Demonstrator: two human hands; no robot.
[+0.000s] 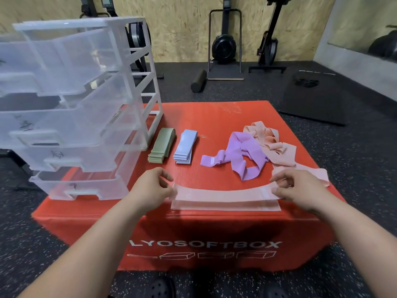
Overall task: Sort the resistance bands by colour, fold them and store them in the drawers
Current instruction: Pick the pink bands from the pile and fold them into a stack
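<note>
A pale pink band [223,195] lies stretched across the near edge of the red box, folded over itself in layers. My left hand [153,187] pinches its left end and my right hand [298,189] pinches its right end, where the band trails off to the right. Behind it sit a folded green stack [160,149] and a folded blue stack [184,150]. A loose purple band [242,155] and a loose heap of peach bands [270,140] lie at the right. The clear plastic drawer unit [71,108] stands on the box's left side with its drawers pulled out.
The red soft box [193,233] stands on speckled black gym floor. Behind it are a black foam roller [198,80], a black mat [315,97] and rowing machines against the wooden wall. My dark shoes show at the bottom edge.
</note>
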